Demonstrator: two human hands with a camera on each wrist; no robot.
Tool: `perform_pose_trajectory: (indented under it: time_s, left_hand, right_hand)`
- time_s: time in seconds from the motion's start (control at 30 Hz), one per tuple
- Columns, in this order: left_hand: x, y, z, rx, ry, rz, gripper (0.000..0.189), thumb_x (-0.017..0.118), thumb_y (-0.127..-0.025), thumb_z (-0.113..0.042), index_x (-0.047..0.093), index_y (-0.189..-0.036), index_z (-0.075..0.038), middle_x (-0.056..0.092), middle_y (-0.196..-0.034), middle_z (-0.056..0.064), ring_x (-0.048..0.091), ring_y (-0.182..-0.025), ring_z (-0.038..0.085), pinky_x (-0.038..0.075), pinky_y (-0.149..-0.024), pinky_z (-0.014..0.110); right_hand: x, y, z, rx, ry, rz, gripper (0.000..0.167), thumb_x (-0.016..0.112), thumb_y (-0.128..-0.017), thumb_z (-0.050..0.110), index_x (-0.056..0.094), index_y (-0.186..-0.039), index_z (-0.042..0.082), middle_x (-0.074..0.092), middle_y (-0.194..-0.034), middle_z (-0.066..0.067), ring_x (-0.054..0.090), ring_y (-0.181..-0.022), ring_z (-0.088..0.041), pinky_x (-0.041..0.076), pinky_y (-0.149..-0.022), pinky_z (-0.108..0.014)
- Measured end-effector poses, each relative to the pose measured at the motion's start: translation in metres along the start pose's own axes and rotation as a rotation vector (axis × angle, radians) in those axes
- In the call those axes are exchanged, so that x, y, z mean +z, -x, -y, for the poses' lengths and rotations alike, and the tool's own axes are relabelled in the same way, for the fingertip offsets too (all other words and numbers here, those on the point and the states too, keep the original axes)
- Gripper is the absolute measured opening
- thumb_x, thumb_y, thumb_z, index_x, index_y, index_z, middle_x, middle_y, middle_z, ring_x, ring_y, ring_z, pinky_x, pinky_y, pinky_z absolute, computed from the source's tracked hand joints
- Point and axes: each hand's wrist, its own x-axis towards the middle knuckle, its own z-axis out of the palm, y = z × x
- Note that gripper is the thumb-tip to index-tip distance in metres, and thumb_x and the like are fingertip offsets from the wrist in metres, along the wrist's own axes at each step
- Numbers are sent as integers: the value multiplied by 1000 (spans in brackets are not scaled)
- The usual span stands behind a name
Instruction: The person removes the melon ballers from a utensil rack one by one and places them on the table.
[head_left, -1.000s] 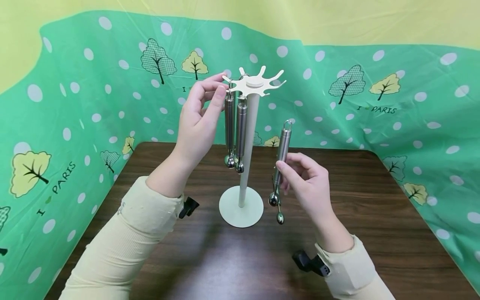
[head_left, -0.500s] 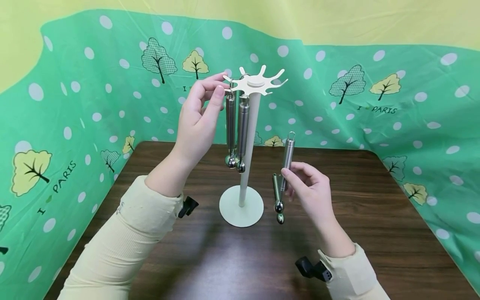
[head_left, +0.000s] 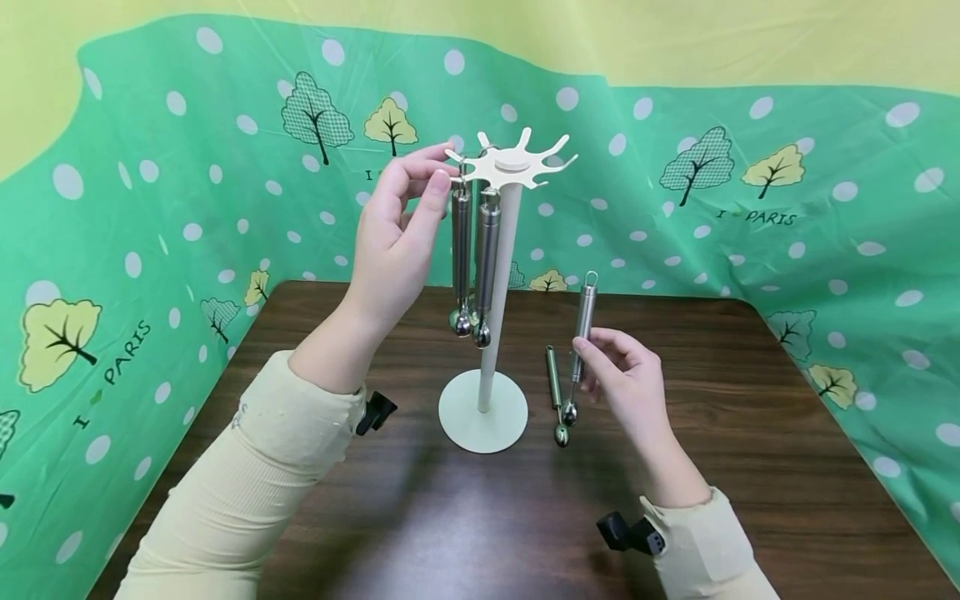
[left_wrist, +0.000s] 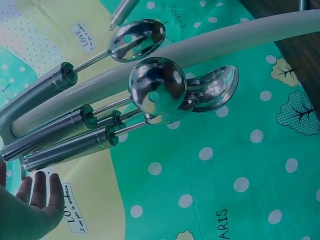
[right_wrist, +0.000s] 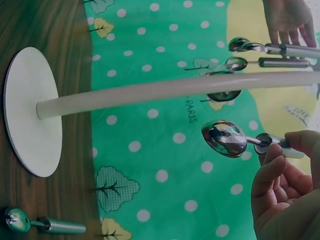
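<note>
Holds a shiny scoop (head_left: pixel 587 308) at four o'clock from the white stand (head_left: pixel 504 283), nearly upright, with loop (head_left: pixel 592 278) just past twelve and round end (head_left: pixel 570 414) just past six. Pinches it snugly with the right hand (head_left: pixel 628 382). Has the left hand (head_left: pixel 393 229), loosely bent, at ten, beside hanging scoops (head_left: pixel 487 250); cannot tell if pinching.

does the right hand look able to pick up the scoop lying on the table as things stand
Probably not: the right hand is close and the lying scoop looks uncovered, but that hand is pinching another scoop, which would likely have to be put down first.
</note>
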Motion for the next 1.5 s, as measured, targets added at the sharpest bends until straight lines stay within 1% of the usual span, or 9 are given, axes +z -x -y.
perform_pose_trajectory:
  time_s: [0.23,0.4,0.63,0.73,0.87,1.0,1.1,1.33,1.5]
  left_hand:
    - [0,0,0,0,3,-7,22,49,-103,-12,58,-112,5,57,-137,9,58,-113,15,51,-85,28]
    - [1,1,0,11,2,-8,21,49,-102,-11,59,-110,6,57,-136,11,58,-113,15,52,-83,27]
    - [1,1,-1,24,-2,-12,20,50,-102,-11,58,-110,6,57,-135,10,58,-115,15,51,-84,28]
    - [1,0,-1,24,-6,-15,20,50,-102,-11,58,-110,6,57,-135,10,58,-115,15,51,-84,28]
    - [1,1,-1,24,-13,-16,20,50,-102,-11,58,-110,6,57,-135,11,57,-115,15,51,-84,27]
    - [2,2,0,35,-15,-6,20,49,-102,-10,58,-109,7,55,-135,13,56,-118,14,52,-83,27]
    - [2,2,-1,43,-15,-2,20,49,-102,-10,58,-109,7,53,-135,14,55,-118,15,52,-84,28]
    - [2,4,-1,52,-27,-9,20,50,-102,-9,58,-109,7,52,-133,14,55,-114,17,54,-86,31]
    - [3,4,-1,54,-33,-10,20,50,-101,-9,58,-109,7,52,-134,14,55,-112,17,53,-84,28]
  right_hand:
    - [-5,-4,-9,20,26,-4,9,69,-93,14,68,-98,7,56,-54,3,54,-44,-13,46,-41,-24]
    - [-7,-6,-12,38,19,-10,7,69,-93,14,68,-97,9,55,-54,3,53,-44,-10,46,-41,-24]
    - [-12,-11,-20,52,33,-18,11,68,-94,16,67,-99,6,55,-55,4,53,-43,-10,46,-40,-24]
    - [-14,-14,-24,58,29,-24,2,67,-94,14,68,-95,12,55,-55,5,52,-43,-9,45,-40,-24]
    - [-16,-14,-29,84,24,-25,10,66,-94,10,68,-92,20,55,-55,5,51,-43,-9,44,-40,-23]
    - [-19,-14,-33,103,34,-23,2,67,-94,14,67,-96,12,54,-55,4,51,-43,-10,43,-40,-23]
    - [-22,-14,-37,116,41,-18,15,68,-94,18,66,-100,4,54,-56,4,51,-44,-10,43,-40,-24]
    - [-27,-17,-48,178,54,5,20,68,-94,22,66,-103,4,54,-57,6,52,-45,-9,43,-41,-22]
    - [-29,-18,-58,201,66,0,23,68,-95,22,64,-105,2,53,-57,6,52,-45,-7,43,-41,-21]
